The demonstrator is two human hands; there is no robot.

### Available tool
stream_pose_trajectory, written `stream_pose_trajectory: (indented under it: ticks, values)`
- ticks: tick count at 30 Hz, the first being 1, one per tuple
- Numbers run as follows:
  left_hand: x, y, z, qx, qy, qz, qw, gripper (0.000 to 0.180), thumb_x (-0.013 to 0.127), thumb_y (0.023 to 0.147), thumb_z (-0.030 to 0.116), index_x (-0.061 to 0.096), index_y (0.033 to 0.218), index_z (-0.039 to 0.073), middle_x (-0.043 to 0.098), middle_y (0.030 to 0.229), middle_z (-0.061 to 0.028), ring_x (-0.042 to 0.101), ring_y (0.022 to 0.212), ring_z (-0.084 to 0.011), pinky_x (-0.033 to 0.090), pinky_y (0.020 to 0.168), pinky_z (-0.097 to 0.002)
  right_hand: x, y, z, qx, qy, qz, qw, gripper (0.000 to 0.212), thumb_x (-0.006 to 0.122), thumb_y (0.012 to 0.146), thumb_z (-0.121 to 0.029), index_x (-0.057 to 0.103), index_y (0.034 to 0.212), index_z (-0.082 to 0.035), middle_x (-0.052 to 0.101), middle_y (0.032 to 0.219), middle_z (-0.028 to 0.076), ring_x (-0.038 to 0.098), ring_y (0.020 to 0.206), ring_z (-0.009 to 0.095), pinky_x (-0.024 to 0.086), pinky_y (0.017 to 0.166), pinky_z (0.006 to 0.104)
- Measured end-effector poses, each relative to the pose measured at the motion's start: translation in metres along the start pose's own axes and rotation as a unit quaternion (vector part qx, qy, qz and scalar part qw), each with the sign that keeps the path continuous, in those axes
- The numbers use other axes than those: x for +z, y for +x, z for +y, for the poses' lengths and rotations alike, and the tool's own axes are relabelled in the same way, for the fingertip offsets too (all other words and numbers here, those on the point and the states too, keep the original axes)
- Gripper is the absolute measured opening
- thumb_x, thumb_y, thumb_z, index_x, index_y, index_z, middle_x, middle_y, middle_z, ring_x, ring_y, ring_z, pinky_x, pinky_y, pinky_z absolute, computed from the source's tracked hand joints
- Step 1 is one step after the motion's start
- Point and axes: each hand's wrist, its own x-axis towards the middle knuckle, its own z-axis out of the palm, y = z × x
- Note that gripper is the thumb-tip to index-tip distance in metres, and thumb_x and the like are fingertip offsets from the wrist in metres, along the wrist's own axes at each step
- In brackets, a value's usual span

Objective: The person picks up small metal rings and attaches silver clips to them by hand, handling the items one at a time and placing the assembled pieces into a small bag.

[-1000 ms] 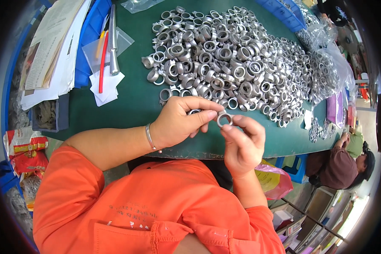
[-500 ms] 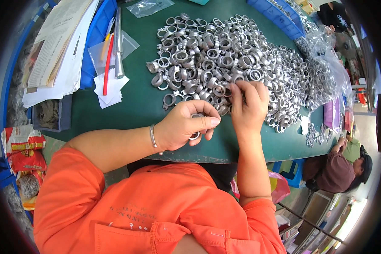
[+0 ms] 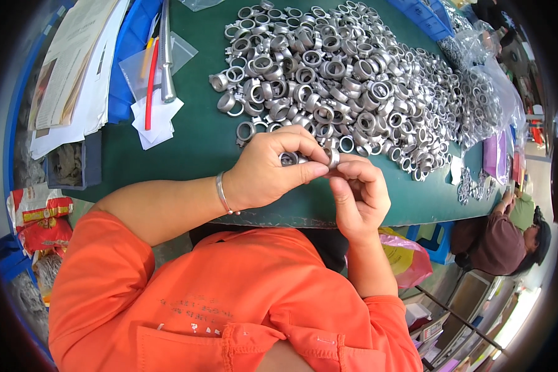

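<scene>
My left hand (image 3: 270, 167) is closed, pinching a small grey metal ring (image 3: 333, 157) between thumb and forefinger. More metal rings (image 3: 288, 159) show inside the curl of its fingers. My right hand (image 3: 364, 197) meets it fingertip to fingertip, its fingers bent and pressed to the lower side of the pinched ring. Just beyond both hands, a broad pile of similar metal rings (image 3: 316, 74), many with a small side tab, spreads over the green tabletop (image 3: 167, 180).
At the left lie papers (image 3: 74, 68), a blue bin (image 3: 127, 62), a red pen (image 3: 149, 87) and a metal rod (image 3: 167, 56). Another blue bin (image 3: 425, 17) and clear plastic bags (image 3: 493, 93) are at far right. A person (image 3: 499, 239) sits beyond the table's right end.
My right hand has come back from the pile to meet my left hand. A ring now stands between the fingertips. The view has shifted slightly.
</scene>
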Motion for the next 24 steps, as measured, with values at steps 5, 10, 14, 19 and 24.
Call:
stream_pose_trajectory:
  ticks: [5,10,14,19,24]
  values:
    - [-0.003,0.002,-0.01,0.108,0.057,-0.028,0.992,0.01,0.062,0.08,0.001,0.062,0.09,-0.001,0.054,0.089,-0.0052,0.054,0.063,-0.0074,0.039,0.043,-0.0162,-0.007,0.004,0.005,-0.177,-0.224,-0.028,0.958,0.027,0.07,0.065,0.008,0.053,0.084,-0.003,0.06,0.077,0.01,0.058,0.069,0.024,0.047,0.062,0.0306]
    - [0.001,0.002,-0.001,-0.013,0.001,-0.033,0.999,0.011,0.068,0.075,0.002,0.062,0.084,-0.001,0.057,0.086,-0.0052,0.055,0.073,-0.0107,0.045,0.065,-0.0214,-0.01,0.008,-0.001,-0.307,-0.337,-0.084,0.886,0.023,0.066,0.059,0.005,0.058,0.079,-0.004,0.06,0.08,0.008,0.057,0.071,0.026,0.047,0.062,0.0329]
    - [-0.001,0.002,-0.006,0.078,0.059,-0.019,0.995,0.011,0.07,0.073,0.006,0.063,0.08,0.002,0.058,0.081,-0.0032,0.056,0.076,-0.0114,0.044,0.069,-0.0236,-0.013,0.002,0.003,-0.159,-0.239,-0.013,0.958,0.018,0.056,0.073,0.011,0.053,0.086,-0.002,0.058,0.081,0.011,0.056,0.073,0.022,0.047,0.066,0.031]
    - [0.0,0.001,-0.006,0.079,0.063,-0.023,0.995,0.01,0.07,0.071,0.001,0.063,0.078,0.002,0.058,0.082,-0.004,0.055,0.077,-0.0133,0.044,0.071,-0.0244,-0.01,0.004,-0.002,0.178,0.095,-0.006,0.979,0.022,0.043,0.094,-0.014,0.05,0.106,0.004,0.058,0.078,0.007,0.055,0.066,0.011,0.045,0.059,0.0217]
    - [0.001,-0.001,-0.005,0.102,0.077,-0.052,0.99,0.015,0.068,0.072,-0.001,0.061,0.085,0.003,0.057,0.082,-0.0029,0.055,0.078,-0.0128,0.044,0.071,-0.0252,-0.004,0.001,-0.004,0.153,0.155,-0.038,0.975,0.021,0.054,0.087,-0.004,0.052,0.106,0.004,0.059,0.089,0.009,0.057,0.077,0.013,0.048,0.067,0.0231]
